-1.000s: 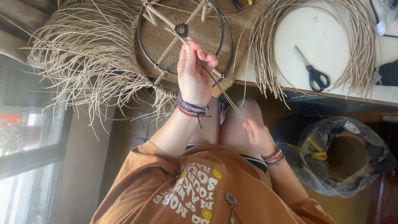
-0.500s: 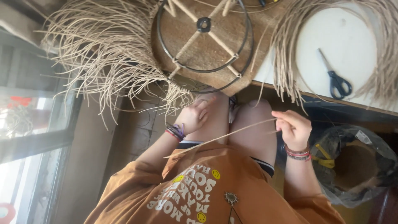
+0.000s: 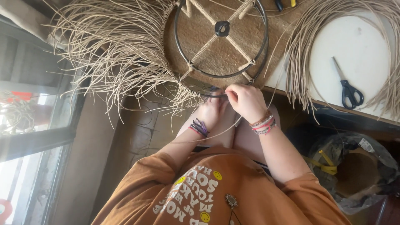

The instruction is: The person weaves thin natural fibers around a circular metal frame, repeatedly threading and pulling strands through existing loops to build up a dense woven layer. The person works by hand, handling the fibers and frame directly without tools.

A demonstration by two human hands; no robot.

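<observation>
Right hand [image 3: 246, 100] is curled tight at the near rim of the round metal frame [image 3: 221, 39], fingertips pinched on a thin pale strand [image 3: 271, 98] that loops out to the right and trails back under the wrist. Beaded bracelets [image 3: 263, 123] ring that wrist. Left hand [image 3: 211, 111] sits just beside and slightly under it, touching it, fingers tucked up against the same rim; whether it actually grips anything cannot be told, as the right hand covers its fingertips. It wears dark and purple bands [image 3: 198, 128].

The frame lies flat on the table edge, a black hub at its centre with wrapped spokes crossing out to the ring. A thick fringe of loose straw fibres [image 3: 121, 54] fans off its left side, spilling over the edge. To the right, a white round board [image 3: 350, 54] carries black-handled scissors [image 3: 349, 88], with more fibres [image 3: 304, 62] draped round it. Below, a plastic bag [image 3: 354, 166] sits on the floor.
</observation>
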